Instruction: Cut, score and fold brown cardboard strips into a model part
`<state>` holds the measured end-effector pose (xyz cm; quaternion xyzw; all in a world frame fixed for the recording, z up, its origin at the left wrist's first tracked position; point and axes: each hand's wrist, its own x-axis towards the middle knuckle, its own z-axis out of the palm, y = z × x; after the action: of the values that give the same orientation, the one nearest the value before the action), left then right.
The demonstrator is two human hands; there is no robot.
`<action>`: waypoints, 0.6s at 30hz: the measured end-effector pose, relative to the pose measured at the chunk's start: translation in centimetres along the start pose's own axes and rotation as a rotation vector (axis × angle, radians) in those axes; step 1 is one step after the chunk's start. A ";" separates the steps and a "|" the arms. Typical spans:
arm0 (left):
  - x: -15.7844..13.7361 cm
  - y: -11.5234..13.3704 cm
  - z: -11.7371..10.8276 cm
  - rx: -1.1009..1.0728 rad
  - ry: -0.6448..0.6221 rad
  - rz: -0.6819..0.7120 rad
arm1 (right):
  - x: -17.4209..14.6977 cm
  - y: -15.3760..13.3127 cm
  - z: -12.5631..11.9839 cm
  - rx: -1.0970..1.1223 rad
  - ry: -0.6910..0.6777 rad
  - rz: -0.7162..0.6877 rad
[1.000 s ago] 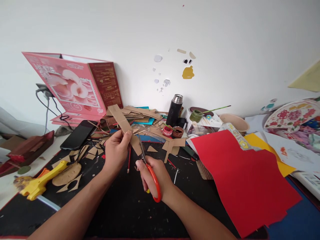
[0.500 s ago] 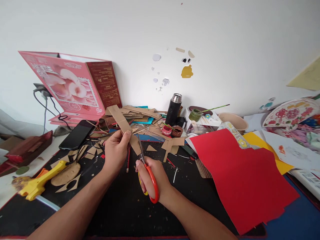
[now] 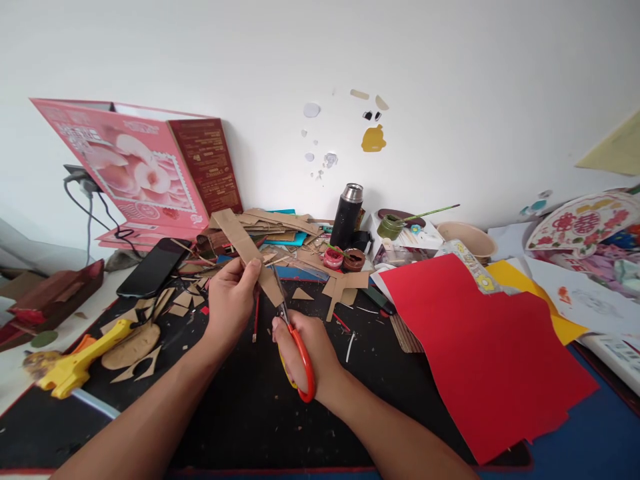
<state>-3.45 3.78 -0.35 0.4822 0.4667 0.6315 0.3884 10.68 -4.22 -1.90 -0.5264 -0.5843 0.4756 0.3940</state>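
A long brown strip of cardboard (image 3: 237,235) slants up and to the left, pinched near its middle by the thumb and fingers of my left hand (image 3: 233,293). My right hand (image 3: 313,353) is closed round the handles of a pair of scissors (image 3: 306,363), one handle red-orange, the other showing some yellow. The scissor blades point upward along the right edge of the strip's lower end. Whether they bite into the cardboard I cannot tell. Just right of the blades lie a small cardboard triangle (image 3: 302,294) and crossed cardboard pieces (image 3: 343,288).
A yellow glue gun (image 3: 75,363) and a black phone (image 3: 154,268) lie to the left. Behind my hands stand a black flask (image 3: 346,217) and open paint jars (image 3: 354,260). Red paper (image 3: 490,353) covers the right side. A pink box (image 3: 150,167) leans at the back left.
The whole view has shifted very slightly. Both hands keep nearly the same place, with the strip and scissors held as before; the scissor blades look a little farther apart.
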 end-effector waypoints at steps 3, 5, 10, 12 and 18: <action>-0.8 0.7 0.5 0.065 -0.068 0.049 | 0.0 -0.4 0.0 -0.059 0.022 -0.041; -1.0 1.0 0.7 0.065 -0.086 0.058 | 0.1 -0.4 0.0 -0.021 0.020 -0.023; 0.0 1.0 -0.1 0.053 0.023 0.093 | 0.7 -0.1 -0.7 0.312 -0.066 0.091; 0.4 0.7 -0.4 0.048 0.008 0.104 | 1.2 -0.1 -1.4 0.397 -0.066 0.104; 0.2 0.2 -0.2 0.017 -0.080 0.061 | 1.8 -0.2 -2.7 0.528 -0.057 0.058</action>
<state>-3.71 3.82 -0.10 0.5244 0.4411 0.6192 0.3835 13.00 -2.06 -1.17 -0.4082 -0.4353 0.6376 0.4872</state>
